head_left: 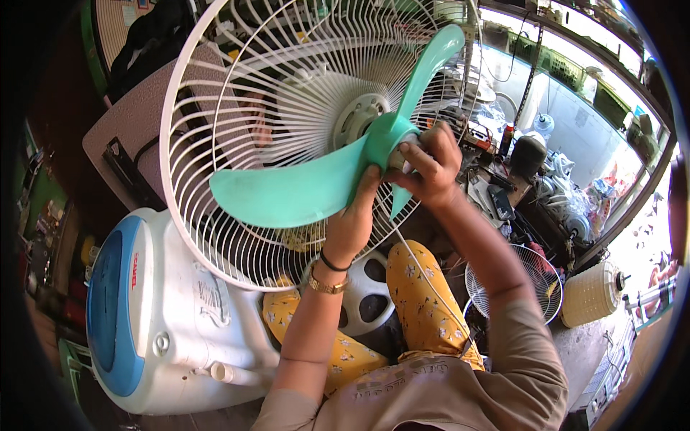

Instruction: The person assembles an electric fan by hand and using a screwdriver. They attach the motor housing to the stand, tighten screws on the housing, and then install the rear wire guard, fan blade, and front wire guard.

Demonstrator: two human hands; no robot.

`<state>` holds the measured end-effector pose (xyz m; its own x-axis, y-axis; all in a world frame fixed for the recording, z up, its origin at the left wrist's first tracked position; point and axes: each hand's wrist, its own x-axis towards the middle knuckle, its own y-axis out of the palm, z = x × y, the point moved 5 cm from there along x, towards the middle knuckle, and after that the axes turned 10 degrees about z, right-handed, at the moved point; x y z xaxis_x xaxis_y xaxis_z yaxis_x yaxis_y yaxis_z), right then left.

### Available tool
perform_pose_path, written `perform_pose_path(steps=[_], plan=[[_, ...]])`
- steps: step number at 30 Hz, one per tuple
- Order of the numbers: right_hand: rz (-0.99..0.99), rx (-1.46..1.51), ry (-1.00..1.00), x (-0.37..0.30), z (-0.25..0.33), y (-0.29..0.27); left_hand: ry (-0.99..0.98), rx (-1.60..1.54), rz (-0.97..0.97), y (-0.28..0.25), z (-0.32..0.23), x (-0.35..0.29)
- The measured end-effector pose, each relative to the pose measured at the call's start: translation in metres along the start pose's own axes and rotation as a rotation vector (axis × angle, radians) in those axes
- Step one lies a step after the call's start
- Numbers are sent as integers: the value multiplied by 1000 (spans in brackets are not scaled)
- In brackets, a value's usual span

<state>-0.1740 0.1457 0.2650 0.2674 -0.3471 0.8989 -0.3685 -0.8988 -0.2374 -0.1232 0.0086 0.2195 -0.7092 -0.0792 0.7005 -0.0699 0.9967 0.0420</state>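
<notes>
A green three-bladed fan blade (291,188) stands in front of the white wire rear guard (169,136) of a fan. My right hand (435,164) is closed around a pale round knob (399,159) at the blade's hub. Its fingers cover much of that knob. Against the lower side of the hub, my left hand (351,219) grips the root of a blade, thumb in front; its other fingers are hidden behind. Past the hub shows the guard's white centre plate (359,118). The third blade is partly hidden behind my right hand.
A white and blue rounded appliance (180,309) stands at left, below a pinkish chair back (118,133). A smaller fan guard (528,262) and a cream ribbed drum (591,293) are at right. A cluttered bench holds a dark phone (501,202). A thin white cord (431,280) crosses my leg.
</notes>
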Motion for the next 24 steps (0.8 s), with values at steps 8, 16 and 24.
perform_pose_path(steps=[8,16,24], plan=[[195,291,741,-4,18,-3,-35,-32,-36,8,15,-3],[291,163,315,8,12,-16,-42,-119,-34,9,6,0],[494,205,401,10,1,-17,-21,-104,-62,9,6,1]])
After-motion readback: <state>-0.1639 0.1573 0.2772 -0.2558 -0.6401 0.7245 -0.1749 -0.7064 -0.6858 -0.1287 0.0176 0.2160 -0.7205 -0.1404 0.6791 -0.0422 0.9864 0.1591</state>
